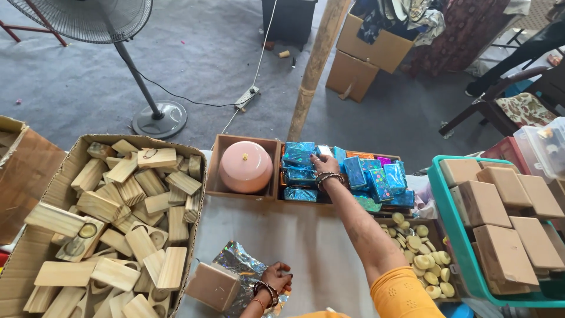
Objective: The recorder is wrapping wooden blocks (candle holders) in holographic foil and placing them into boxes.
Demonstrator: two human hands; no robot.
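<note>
At centre frame, the right hand [322, 166] reaches across the grey bench [306, 241] to the shallow wooden tray [339, 203], fingers curled onto one of the shiny blue foil-wrapped blocks [300, 158] stacked there, though how firmly it grips cannot be told. At lower centre, the left hand [275, 278] lies half-closed on crinkled silver foil [238, 263], steadying it beside a plain brown block [213, 286]. The lower frame edge cuts off the foil.

Fan [88, 17], wood blocks [118, 218], pink lid [245, 166]
</note>
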